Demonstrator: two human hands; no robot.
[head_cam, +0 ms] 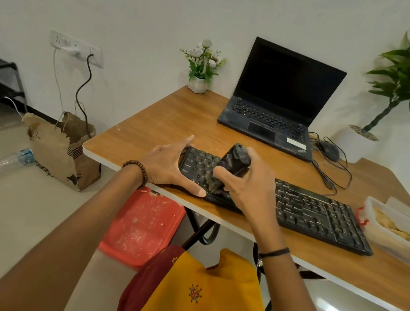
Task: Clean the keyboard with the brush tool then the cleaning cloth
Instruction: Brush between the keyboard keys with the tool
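Observation:
A black keyboard (pixel 315 213) lies along the front edge of the wooden table (pixel 167 119). My right hand (pixel 249 184) grips a black brush tool (pixel 232 162) upright, its bristles pressed onto the keys near the keyboard's left end. My left hand (pixel 169 166) clasps the keyboard's left end, thumb along the front edge and fingers spread over the far corner. No cleaning cloth can be picked out with certainty.
An open black laptop (pixel 277 107) stands behind the keyboard, with a mouse (pixel 328 150) and cables to its right. A clear plastic box (pixel 401 228) sits at the right end. A flower pot (pixel 200 77), a paper bag (pixel 62 150), a bottle (pixel 4 163) and a red stool (pixel 143 228) are around.

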